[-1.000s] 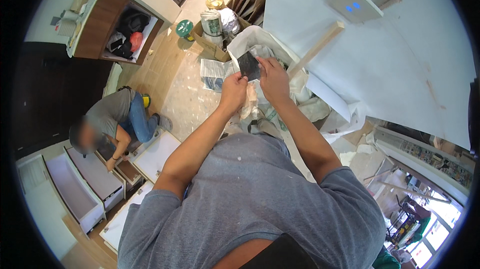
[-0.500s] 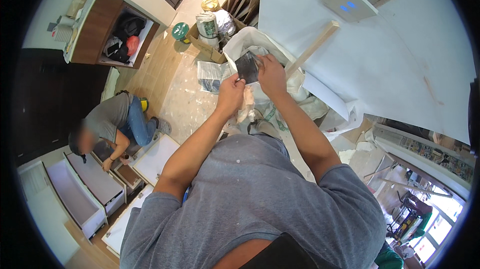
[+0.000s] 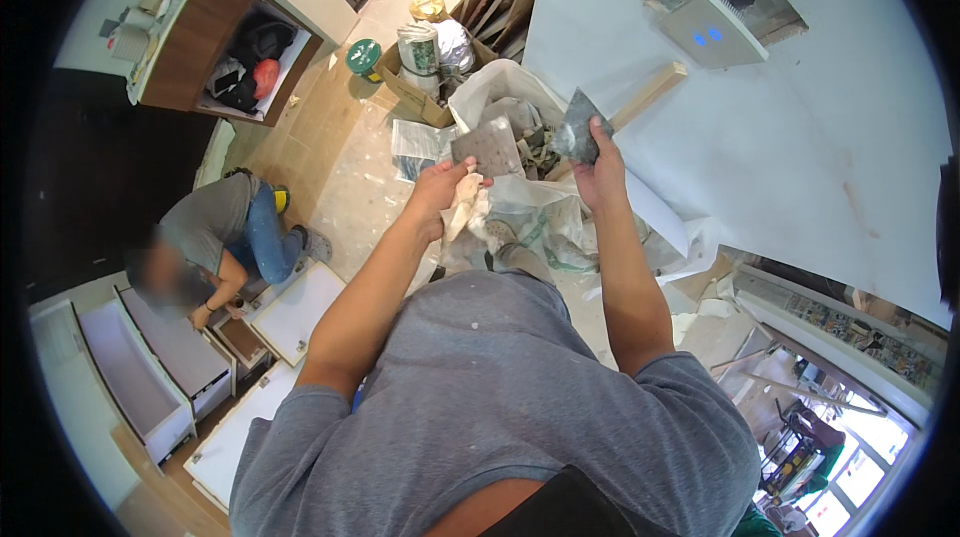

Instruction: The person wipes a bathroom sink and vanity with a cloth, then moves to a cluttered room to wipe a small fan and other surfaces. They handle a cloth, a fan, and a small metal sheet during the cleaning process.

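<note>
My left hand (image 3: 440,192) grips a flat grey square trowel plate (image 3: 487,149) together with a crumpled white cloth (image 3: 466,209) that hangs below the fingers. My right hand (image 3: 600,169) holds a dark grey triangular scraper blade (image 3: 577,125), raised a little to the right of the plate and apart from it. Both hands are up in front of my chest, above an open white sack (image 3: 500,87) filled with rubble. My grey shirt fills the lower part of the picture.
A white wall (image 3: 760,127) with a small white panel (image 3: 712,29) stands on the right, a wooden batten (image 3: 650,95) leaning at it. A cardboard box (image 3: 420,87) with buckets sits behind the sack. A crouching person (image 3: 215,237) works at white drawers (image 3: 150,377) at left.
My hands have drawn apart: the right hand carried the blade off to the right, while the left hand kept the plate and cloth. The view has also tilted slightly.
</note>
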Available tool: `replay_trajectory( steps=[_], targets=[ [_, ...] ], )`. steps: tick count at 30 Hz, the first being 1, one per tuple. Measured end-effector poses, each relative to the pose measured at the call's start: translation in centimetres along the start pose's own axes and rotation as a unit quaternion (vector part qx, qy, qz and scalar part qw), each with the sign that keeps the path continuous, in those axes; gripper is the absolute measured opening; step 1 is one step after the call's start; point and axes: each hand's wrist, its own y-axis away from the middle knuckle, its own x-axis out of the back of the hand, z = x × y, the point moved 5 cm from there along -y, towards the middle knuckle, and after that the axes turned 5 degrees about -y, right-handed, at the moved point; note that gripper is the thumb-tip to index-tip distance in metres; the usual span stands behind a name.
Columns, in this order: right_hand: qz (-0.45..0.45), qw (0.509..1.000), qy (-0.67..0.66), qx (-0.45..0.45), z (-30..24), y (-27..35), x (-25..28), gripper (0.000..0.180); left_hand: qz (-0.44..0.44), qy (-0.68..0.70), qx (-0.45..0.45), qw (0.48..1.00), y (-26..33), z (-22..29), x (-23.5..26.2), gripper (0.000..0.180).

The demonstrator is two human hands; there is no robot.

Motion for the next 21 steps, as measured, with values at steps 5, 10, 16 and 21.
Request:
replay_trajectory(
  steps=[5, 10, 16, 21],
  targets=[
    [-0.202, 0.956, -0.098, -0.188, 3.5, -0.8, -1.4, 0.041, -0.149, 0.039, 0.109, 0.982, 0.5, -0.9, -2.1, 0.018],
    [-0.199, 0.929, -0.158, -0.267, 6.2, 1.7, -4.4, 0.046, -0.181, 0.131, 0.127, 0.966, 0.4, -0.5, -2.8, 0.017],
    [-0.283, 0.912, -0.041, -0.295, 6.1, 1.4, 1.3, 0.038, -0.125, 0.154, 0.068, 0.978, -1.0, 1.3, -1.6, 0.016],
    [-0.041, 0.993, 0.11, 0.007, 0.1, 0.1, 1.2, 0.026, -0.032, 0.051, -0.039, 0.997, 0.1, 3.1, -2.8, 0.016]
  ],
)
